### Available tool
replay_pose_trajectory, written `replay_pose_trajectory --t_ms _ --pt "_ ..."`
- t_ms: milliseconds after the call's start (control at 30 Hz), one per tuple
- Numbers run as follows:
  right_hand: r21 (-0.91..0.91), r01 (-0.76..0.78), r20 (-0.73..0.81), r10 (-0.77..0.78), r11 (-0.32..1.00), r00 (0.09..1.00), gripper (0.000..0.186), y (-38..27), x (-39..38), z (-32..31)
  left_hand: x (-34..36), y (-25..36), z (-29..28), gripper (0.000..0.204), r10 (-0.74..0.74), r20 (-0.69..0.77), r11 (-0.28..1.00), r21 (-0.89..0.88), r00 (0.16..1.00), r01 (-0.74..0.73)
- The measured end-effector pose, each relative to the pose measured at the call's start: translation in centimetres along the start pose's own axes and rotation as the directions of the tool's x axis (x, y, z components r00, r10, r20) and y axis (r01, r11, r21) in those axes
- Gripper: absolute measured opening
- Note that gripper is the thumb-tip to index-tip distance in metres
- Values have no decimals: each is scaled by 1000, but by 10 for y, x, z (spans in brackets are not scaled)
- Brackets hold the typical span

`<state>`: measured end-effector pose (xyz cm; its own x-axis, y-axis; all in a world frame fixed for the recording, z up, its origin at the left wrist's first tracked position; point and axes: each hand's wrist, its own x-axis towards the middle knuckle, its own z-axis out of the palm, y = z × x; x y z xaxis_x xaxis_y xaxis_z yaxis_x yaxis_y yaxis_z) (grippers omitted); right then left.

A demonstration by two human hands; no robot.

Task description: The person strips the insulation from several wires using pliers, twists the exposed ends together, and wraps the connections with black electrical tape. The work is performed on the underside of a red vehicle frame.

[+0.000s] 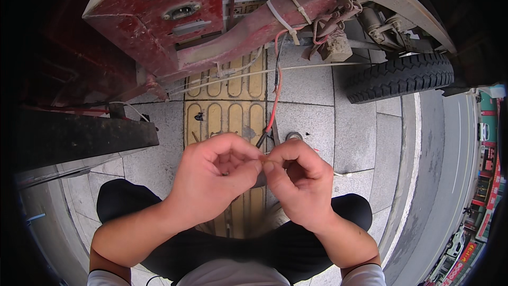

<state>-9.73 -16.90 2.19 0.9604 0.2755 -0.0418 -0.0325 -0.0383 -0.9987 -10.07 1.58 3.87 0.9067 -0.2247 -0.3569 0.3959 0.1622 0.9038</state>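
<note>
My left hand [217,167] and my right hand [299,180] meet fingertip to fingertip above the paving. Both are closed in a pinch on a tiny copper-coloured wire [264,160], mostly hidden by the fingers. A red cable [276,101], with a black one [277,71] beside it, hangs from the red vehicle frame. It runs down to dark ends [262,139] just beyond my fingertips; whether these join the held wire is hidden. A grey ring-shaped end of some object [293,136] shows on the ground behind my right hand.
The worn red vehicle body [211,21] stands ahead, with zip ties [283,17] on its frame and a black tyre [402,78] at right. A thin pale rod or cable [296,67] crosses low beneath it. A dark ledge [90,132] juts in from the left. White cord [353,173] lies on the paving.
</note>
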Motion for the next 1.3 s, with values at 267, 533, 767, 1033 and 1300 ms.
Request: replay_pose_trajectory --t_ms 267,533,767,1033,1300 --pt "462 -307 50 321 832 946 9 -5 3 2 11 1 -10 12 -120 206 941 -289 971 178" --pt "414 -250 29 262 875 965 10 -3 3 1 12 2 -9 9 -75 198 976 -187 977 112" --pt "391 -250 10 267 886 964 9 -4 3 1 14 6 -13 17 -125 103 932 -330 987 152" --pt "331 -247 20 256 911 967 10 -8 4 2 5 9 -7 16 -59 91 998 36 994 56" --pt "336 -249 21 257 909 966 7 -3 4 0 13 11 -18 4 -28 11 999 35 1000 27"
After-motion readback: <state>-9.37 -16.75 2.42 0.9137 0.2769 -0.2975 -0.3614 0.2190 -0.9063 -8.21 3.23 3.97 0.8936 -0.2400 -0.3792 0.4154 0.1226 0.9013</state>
